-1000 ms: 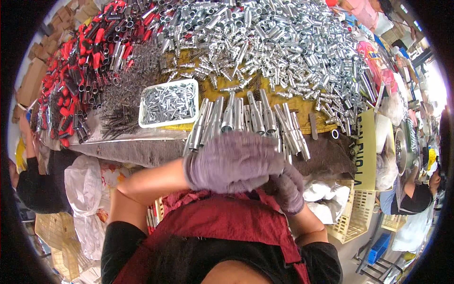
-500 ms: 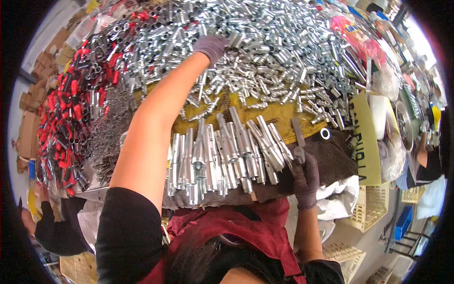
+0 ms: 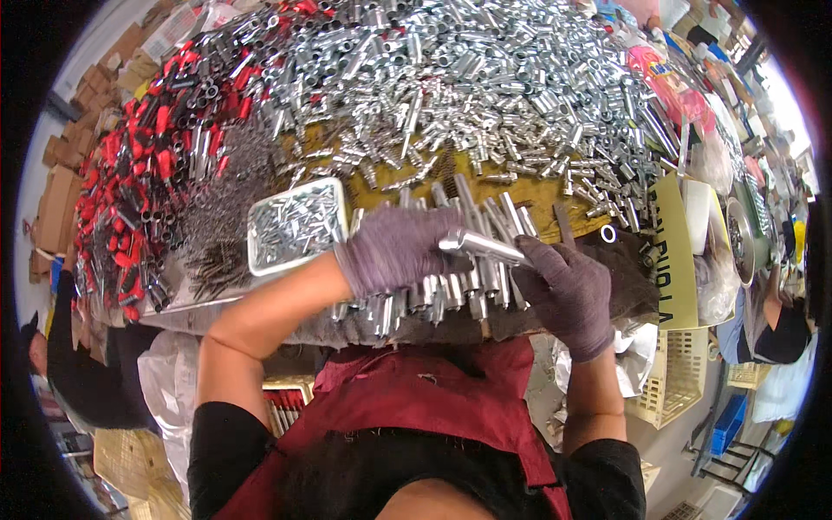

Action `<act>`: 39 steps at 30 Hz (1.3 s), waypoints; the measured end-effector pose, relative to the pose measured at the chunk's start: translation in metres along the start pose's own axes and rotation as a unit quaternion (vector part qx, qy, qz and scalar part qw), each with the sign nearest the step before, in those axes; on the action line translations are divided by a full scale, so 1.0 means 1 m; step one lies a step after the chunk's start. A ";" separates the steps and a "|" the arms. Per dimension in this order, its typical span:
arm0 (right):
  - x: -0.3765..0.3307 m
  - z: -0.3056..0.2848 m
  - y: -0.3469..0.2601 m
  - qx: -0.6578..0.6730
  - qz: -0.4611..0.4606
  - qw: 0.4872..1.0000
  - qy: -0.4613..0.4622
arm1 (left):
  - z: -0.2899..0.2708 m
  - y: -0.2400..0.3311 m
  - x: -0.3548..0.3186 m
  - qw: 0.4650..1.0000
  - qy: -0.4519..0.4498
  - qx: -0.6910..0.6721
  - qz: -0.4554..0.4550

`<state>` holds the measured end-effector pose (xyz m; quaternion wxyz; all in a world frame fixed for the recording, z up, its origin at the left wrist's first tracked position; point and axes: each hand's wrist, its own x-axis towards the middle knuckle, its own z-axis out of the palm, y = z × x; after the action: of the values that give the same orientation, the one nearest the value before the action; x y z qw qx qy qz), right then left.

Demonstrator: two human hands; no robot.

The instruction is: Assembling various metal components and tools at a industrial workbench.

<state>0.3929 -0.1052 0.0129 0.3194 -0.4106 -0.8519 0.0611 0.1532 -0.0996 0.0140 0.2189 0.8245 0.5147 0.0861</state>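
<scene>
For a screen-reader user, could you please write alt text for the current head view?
The person's gloved right hand grips a metal tube, its other end at the gloved left hand, above similar tubes. A white tray of small metal pieces sits to the left, with heaped metal parts beyond.

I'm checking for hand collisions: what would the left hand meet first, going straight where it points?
Going rightward, the left hand would probably meet the silver tube first, then the right hand; depth is unclear.
</scene>
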 end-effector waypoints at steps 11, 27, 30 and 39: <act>0.025 -0.022 -0.087 -0.126 -0.204 0.965 -0.107 | 0.030 -0.008 -0.114 0.960 0.233 -0.151 -0.032; -0.015 0.050 -0.121 0.149 -0.173 0.946 -0.229 | 0.066 0.031 -0.142 0.732 0.353 -0.565 0.138; -0.024 0.061 -0.117 0.171 -0.178 0.951 -0.183 | 0.063 0.048 -0.136 0.663 0.289 -0.677 0.134; -0.015 0.046 -0.051 0.034 -0.153 0.972 -0.173 | 0.021 0.063 -0.087 0.744 0.368 -0.509 0.230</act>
<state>0.3387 -0.1421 -0.0120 0.1862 -0.2473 -0.9444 0.1111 0.1726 -0.2060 0.0307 0.3733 0.5883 0.2298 0.6795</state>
